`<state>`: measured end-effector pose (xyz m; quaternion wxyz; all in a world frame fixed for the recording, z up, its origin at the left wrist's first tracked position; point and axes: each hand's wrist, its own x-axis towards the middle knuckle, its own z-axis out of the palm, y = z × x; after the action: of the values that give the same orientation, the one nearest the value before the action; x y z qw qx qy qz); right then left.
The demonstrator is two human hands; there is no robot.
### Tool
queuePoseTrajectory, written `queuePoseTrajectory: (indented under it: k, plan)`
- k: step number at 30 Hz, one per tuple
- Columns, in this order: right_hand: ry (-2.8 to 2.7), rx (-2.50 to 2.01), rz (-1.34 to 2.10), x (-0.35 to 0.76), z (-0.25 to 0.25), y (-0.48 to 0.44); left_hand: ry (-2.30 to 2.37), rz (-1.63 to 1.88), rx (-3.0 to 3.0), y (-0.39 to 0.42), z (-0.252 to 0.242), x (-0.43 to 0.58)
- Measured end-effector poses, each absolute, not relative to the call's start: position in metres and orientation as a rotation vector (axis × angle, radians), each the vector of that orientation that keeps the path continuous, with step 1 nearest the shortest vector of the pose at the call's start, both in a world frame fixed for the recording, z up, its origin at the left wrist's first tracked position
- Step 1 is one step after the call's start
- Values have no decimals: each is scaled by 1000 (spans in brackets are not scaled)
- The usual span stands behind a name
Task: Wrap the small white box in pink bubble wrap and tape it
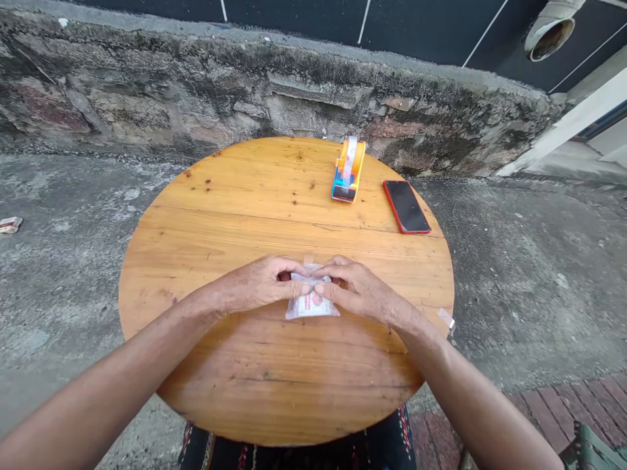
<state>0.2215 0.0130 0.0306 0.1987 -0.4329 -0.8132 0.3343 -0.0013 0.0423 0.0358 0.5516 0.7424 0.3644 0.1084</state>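
A small package in clear plastic wrap (313, 307) lies on the round wooden table (274, 372), with white and red print showing through. My left hand (267, 282) grips its left top side, thumb on the front and fingers curled behind. From the right, my right hand (353, 284) pinches it the same way, and the two thumbs nearly meet in the middle. A short strip of clear tape (308, 259) sticks out beyond the package's far edge. The fingertips partly hide the upper part of the wrap.
A yellow and blue tape dispenser (349, 170) stands at the table's far side. To its right lies a phone in a red case (406, 207). Another tape piece (446, 318) hangs at the right edge. Behind the table runs a low stone wall (206, 98).
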Motion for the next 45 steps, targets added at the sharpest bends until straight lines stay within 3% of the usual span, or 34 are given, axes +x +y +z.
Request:
queuePoseTrajectory:
  k: [18, 28, 45]
  plan:
    - [-2330, -1308, 1012, 214, 40, 5, 1032, 386, 2037, 14, 36, -8]
    - [-2167, -1439, 1044, 210, 36, -1, 1275, 1012, 2285, -43, 19, 2]
    - [-2218, -1299, 1110, 220, 43, 5, 1198, 1216, 2456, -49, 11, 15]
